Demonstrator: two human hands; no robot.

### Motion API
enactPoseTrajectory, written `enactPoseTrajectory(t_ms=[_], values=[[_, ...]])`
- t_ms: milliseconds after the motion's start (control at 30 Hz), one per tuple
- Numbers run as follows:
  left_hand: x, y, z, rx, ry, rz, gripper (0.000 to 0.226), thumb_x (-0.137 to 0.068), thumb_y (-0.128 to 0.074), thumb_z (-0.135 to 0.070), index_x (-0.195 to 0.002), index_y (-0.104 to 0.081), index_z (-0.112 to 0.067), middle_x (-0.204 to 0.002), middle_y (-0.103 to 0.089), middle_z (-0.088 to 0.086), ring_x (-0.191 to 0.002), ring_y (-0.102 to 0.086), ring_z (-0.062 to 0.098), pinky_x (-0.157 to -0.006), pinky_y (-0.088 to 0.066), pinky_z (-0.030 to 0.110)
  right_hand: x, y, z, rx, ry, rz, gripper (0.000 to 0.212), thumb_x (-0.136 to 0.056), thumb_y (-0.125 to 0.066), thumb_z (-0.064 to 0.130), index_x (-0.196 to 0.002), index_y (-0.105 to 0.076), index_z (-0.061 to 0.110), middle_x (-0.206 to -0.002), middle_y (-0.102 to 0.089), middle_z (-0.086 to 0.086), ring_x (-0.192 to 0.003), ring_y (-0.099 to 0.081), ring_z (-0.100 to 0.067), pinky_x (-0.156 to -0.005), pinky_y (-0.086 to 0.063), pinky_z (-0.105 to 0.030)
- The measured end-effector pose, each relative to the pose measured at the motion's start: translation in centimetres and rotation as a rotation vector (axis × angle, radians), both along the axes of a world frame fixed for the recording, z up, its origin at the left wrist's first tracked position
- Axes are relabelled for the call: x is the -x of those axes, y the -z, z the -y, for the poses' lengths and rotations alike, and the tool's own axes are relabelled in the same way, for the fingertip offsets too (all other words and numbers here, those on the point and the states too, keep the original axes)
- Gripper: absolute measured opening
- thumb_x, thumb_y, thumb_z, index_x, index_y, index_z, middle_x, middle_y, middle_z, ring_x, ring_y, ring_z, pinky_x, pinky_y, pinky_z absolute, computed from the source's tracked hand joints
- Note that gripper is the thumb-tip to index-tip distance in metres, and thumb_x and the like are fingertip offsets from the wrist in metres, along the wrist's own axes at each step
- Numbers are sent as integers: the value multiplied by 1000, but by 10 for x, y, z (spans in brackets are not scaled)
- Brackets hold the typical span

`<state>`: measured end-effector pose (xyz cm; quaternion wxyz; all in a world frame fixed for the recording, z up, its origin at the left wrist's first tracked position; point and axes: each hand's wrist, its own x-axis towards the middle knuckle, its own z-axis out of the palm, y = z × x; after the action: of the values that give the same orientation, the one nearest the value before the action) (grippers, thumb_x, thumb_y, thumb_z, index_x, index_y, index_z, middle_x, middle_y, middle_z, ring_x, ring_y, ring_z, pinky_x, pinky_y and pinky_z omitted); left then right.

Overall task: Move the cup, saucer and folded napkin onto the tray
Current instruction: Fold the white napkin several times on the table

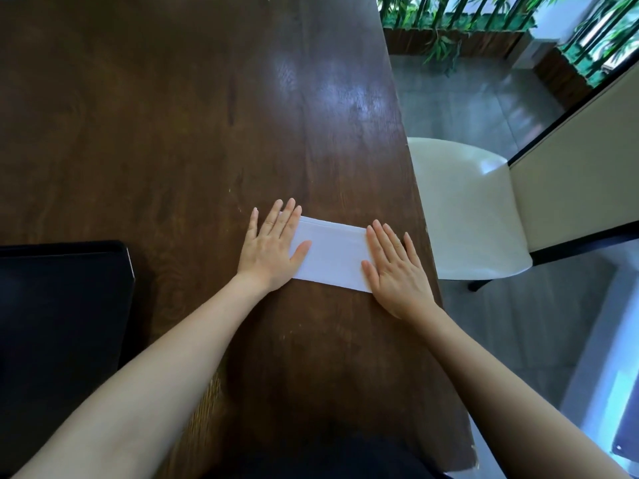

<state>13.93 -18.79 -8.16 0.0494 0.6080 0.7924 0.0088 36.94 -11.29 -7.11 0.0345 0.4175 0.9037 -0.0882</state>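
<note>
A white napkin [332, 255], folded into a long rectangle, lies flat on the dark wooden table [173, 133] near its right edge. My left hand [271, 248] rests flat on the napkin's left end, fingers spread. My right hand [396, 271] lies flat on its right end, fingers spread too. Neither hand grips anything. A black tray [69, 305] sits at the table's left, partly cut off by the frame edge, a hand's width from my left hand. No cup or saucer is in view.
A cream chair [466, 209] stands just beyond the table's right edge, close to my right hand. Planters with green bamboo [449, 25] line the far right. Grey floor shows beside the table.
</note>
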Motion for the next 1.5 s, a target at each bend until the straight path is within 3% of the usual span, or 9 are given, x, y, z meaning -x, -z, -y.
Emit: enactPoseTrajectory(t_ms=[400,600,733,833,933,1033,1167,1367,1500], values=[[34,-18,-18,156,394,-50,57,-94,-3,-52,-145,10,-30,-157,11,-12,-142,17,9,-117,10,44,-19,-2,71,56,53,9,59,-95,-6,46,-144,14,19,-159,7,1,-142,15,-9,-116,12,-33],[22,-38,-35,197,500,-265,57,-97,-11,-44,-146,9,-24,-157,11,-7,-144,15,15,-116,11,49,2,-6,131,77,186,-3,63,-96,-10,47,-142,17,14,-156,15,-4,-144,14,-17,-114,15,-33],[-33,-34,9,14,347,-213,61,-97,-22,-36,-147,7,-14,-159,3,4,-145,7,22,-115,7,49,6,-15,161,42,228,-10,63,-97,-27,38,-147,-6,5,-158,-9,-14,-146,-10,-25,-115,8,-38],[-69,-23,58,40,174,-5,63,-97,-22,-41,-147,6,-14,-158,6,3,-145,9,20,-116,9,44,0,-22,175,-55,196,-11,63,-80,-65,30,-134,-47,2,-142,-47,-17,-130,-47,-27,-110,-28,-48],[-86,-19,89,33,105,99,62,-97,-21,-42,-147,1,-13,-158,4,4,-145,9,20,-116,9,39,-14,-20,175,-128,68,-68,57,-70,-75,20,-122,-60,5,-133,-57,-15,-121,-55,-30,-99,-43,-51],[-91,-23,111,-88,201,129,61,-95,-37,-39,-145,-22,-8,-154,-21,11,-144,-15,25,-117,-8,41,-29,-21,155,-226,-103,-127,50,-67,-79,13,-114,-66,10,-125,-64,-10,-115,-61,-27,-95,-48,-48],[-84,-22,138,-244,392,52,51,-78,-70,-34,-120,-61,-6,-125,-62,13,-117,-58,26,-100,-44,40,-45,-27,127,-302,-357,-152,38,-71,-76,10,-108,-70,12,-117,-69,-7,-106,-66,-21,-92,-51,-41],[-79,-27,142,-338,614,-182,24,-77,-73,-24,-94,-73,-7,-90,-74,9,-92,-70,25,-84,-56,34,-43,-41,106,-363,-577,-175,28,-85,-47,7,-94,-73,7,-100,-73,-9,-80,-69,-22,-84,-56,-34],[-83,-37,137,-352,698,-257,10,-79,-66,-10,-83,-75,-8,-79,-74,8,-79,-72,23,-73,-59,31,-40,-41,106,-376,-629,-174,18,-83,-57,3,-93,-72,3,-94,-72,-12,-76,-68,-24,-81,-57,-33]])
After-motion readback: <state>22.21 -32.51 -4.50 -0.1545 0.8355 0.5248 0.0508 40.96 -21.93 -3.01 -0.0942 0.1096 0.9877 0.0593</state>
